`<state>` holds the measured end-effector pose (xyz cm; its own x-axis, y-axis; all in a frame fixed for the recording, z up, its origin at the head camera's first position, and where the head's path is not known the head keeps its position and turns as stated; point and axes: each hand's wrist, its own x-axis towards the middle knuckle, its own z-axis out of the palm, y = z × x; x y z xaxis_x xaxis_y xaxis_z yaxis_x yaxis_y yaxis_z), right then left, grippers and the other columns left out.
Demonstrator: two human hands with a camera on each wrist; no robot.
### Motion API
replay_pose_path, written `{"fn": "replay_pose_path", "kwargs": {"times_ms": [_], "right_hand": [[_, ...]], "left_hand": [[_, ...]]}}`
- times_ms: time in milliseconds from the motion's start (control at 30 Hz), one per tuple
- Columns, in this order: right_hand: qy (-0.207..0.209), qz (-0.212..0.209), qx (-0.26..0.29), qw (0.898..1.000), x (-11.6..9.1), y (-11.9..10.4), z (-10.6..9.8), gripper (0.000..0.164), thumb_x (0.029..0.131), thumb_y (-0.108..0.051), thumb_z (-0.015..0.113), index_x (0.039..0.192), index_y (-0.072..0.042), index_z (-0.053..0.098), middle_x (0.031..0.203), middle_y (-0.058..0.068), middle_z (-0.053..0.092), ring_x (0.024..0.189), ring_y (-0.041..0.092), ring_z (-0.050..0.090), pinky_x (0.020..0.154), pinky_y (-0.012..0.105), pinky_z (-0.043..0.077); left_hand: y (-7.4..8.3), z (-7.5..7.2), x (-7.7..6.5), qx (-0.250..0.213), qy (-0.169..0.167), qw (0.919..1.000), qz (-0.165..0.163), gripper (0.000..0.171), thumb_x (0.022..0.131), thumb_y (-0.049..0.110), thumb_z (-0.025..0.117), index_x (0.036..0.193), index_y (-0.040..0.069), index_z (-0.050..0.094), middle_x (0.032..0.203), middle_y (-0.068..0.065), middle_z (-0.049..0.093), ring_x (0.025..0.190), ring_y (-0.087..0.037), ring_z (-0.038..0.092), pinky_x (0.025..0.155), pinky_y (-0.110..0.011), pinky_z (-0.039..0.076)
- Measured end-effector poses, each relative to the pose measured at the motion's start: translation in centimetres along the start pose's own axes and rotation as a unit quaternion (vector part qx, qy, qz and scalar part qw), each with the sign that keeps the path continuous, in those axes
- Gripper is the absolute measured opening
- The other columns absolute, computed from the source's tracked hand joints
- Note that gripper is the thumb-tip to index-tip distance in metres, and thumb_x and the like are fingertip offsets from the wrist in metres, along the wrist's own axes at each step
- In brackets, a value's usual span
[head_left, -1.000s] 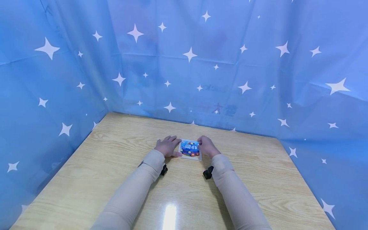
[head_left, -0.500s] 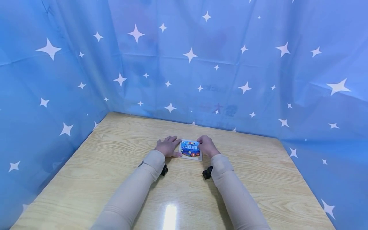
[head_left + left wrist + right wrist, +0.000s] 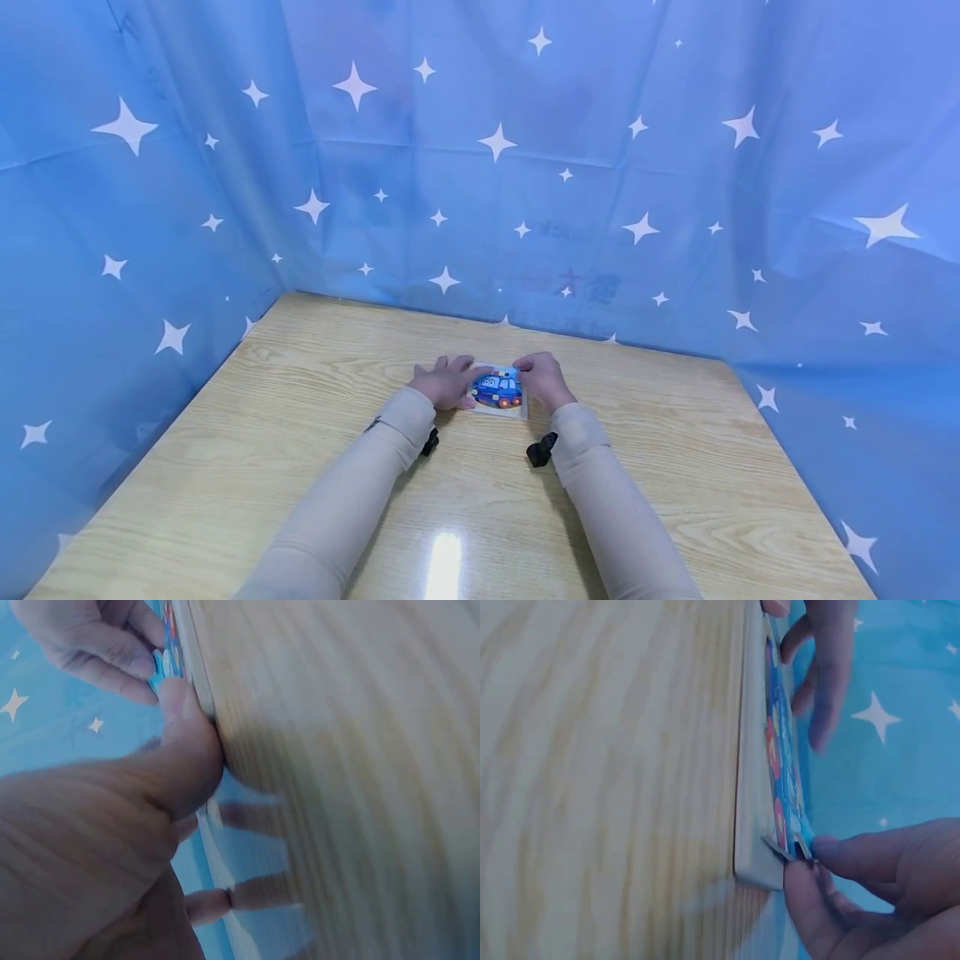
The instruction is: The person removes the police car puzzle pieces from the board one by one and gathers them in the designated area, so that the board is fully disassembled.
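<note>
A small jigsaw puzzle (image 3: 498,392) with a blue cartoon police car lies flat on the table, its picture set in a pale tray (image 3: 751,840). My left hand (image 3: 444,386) is at its left side, fingers spread, the thumb (image 3: 182,720) against the near edge and the index finger stretched over the picture's upper left. At the tray's right end my right hand (image 3: 545,383) pinches a puzzle piece (image 3: 778,849) between thumb and index finger. That piece stands tilted up out of the picture at the corner. Most of it is hidden by the fingertips.
The wooden table (image 3: 480,492) extends around the puzzle on all sides. A blue curtain (image 3: 480,192) with white stars hangs along the back and both sides. A black wrist camera (image 3: 542,450) sits under the right cuff, close above the tabletop.
My left hand has shifted slightly right, its index finger now reaching over the top of the picture. The right hand has hardly moved at the right edge.
</note>
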<state>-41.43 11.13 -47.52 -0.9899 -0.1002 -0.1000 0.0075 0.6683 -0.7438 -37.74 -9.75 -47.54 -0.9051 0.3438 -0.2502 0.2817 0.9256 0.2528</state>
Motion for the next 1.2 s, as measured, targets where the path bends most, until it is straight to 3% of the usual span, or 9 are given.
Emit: {"fn": "replay_pose_path", "kwargs": {"times_ms": [233, 567, 733, 967, 1200], "right_hand": [[-0.006, 0.003, 0.022, 1.0, -0.1, 0.1, -0.1, 0.028, 0.1, 0.002, 0.059, 0.127, 0.005, 0.068, 0.128, 0.024, 0.064, 0.116, 0.034, 0.064, 0.096, 0.046, 0.053], [-0.01, 0.008, 0.082, 0.997, 0.1, 1.1, -0.5, 0.027, 0.099, -0.001, 0.061, 0.125, 0.001, 0.07, 0.131, 0.021, 0.063, 0.121, 0.034, 0.06, 0.098, 0.046, 0.052], [-0.011, 0.031, 0.112, 0.993, 0.2, 1.2, -0.7, 0.025, 0.099, -0.002, 0.062, 0.123, -0.001, 0.072, 0.133, 0.019, 0.061, 0.121, 0.033, 0.059, 0.099, 0.046, 0.051], [-0.02, 0.07, 0.147, 0.986, 0.5, 0.8, -0.8, 0.026, 0.099, 0.001, 0.059, 0.123, 0.0, 0.071, 0.135, 0.021, 0.058, 0.122, 0.034, 0.059, 0.101, 0.045, 0.05], [-0.02, 0.071, 0.182, 0.981, 0.7, 0.9, -0.9, 0.027, 0.099, 0.003, 0.059, 0.125, 0.005, 0.068, 0.136, 0.023, 0.058, 0.121, 0.034, 0.06, 0.102, 0.043, 0.05]], "left_hand": [[1.1, -0.1, -0.2, -0.023, -0.009, 0.9996, -0.014, 0.066, 0.102, 0.037, 0.056, 0.158, 0.049, 0.025, 0.17, 0.002, 0.014, 0.153, -0.043, 0.012, 0.109, -0.078, 0.016], [1.3, -0.2, -0.4, -0.019, -0.013, 0.9995, -0.02, 0.065, 0.102, 0.038, 0.055, 0.159, 0.048, 0.025, 0.17, 0.002, 0.013, 0.153, -0.043, 0.01, 0.109, -0.078, 0.017], [1.4, -0.1, -0.3, -0.016, -0.015, 0.9995, -0.022, 0.065, 0.102, 0.038, 0.055, 0.158, 0.05, 0.024, 0.17, 0.002, 0.012, 0.153, -0.044, 0.01, 0.109, -0.078, 0.017], [1.3, 0.1, -0.1, -0.002, -0.017, 0.9996, -0.023, 0.065, 0.103, 0.04, 0.053, 0.158, 0.051, 0.022, 0.17, 0.003, 0.012, 0.153, -0.044, 0.011, 0.108, -0.079, 0.019], [1.3, -0.1, 0.2, -0.004, -0.017, 0.9994, -0.029, 0.065, 0.103, 0.04, 0.055, 0.158, 0.051, 0.023, 0.17, 0.003, 0.012, 0.153, -0.044, 0.012, 0.108, -0.079, 0.02]]}}
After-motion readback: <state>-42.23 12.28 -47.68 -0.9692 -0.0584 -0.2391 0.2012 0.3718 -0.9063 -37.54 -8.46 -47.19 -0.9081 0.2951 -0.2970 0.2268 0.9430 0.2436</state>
